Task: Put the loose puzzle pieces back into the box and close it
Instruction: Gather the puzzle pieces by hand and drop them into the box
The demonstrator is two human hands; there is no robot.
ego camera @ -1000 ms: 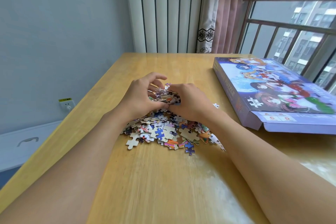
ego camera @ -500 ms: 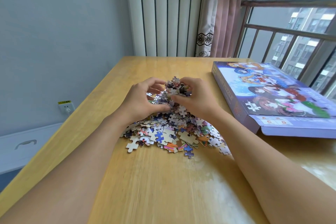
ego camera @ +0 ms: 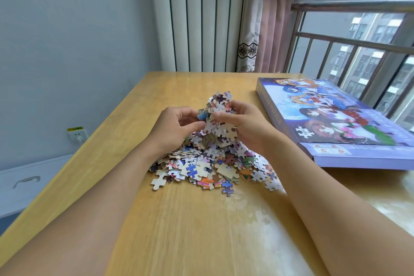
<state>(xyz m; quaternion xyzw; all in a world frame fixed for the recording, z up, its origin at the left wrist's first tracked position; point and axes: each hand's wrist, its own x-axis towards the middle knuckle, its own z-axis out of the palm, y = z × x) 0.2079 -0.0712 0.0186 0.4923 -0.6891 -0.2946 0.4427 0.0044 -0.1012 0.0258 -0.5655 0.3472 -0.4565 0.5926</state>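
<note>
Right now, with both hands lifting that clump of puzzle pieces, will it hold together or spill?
The clump of puzzle pieces will probably shed: it is a loose stack squeezed between the left hand and right hand, with pieces jutting out at top. It looks light, thin card. Any dropped pieces would likely land flat on the pile rather than roll.

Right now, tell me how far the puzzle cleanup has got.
Done: nothing visibly boxed. In hand: the left hand and right hand grip a lifted clump of pieces between them, above the pile. Left: most pieces lie on the table. The box sits to the right with a near-end flap open; it needs filling and closing.
</note>
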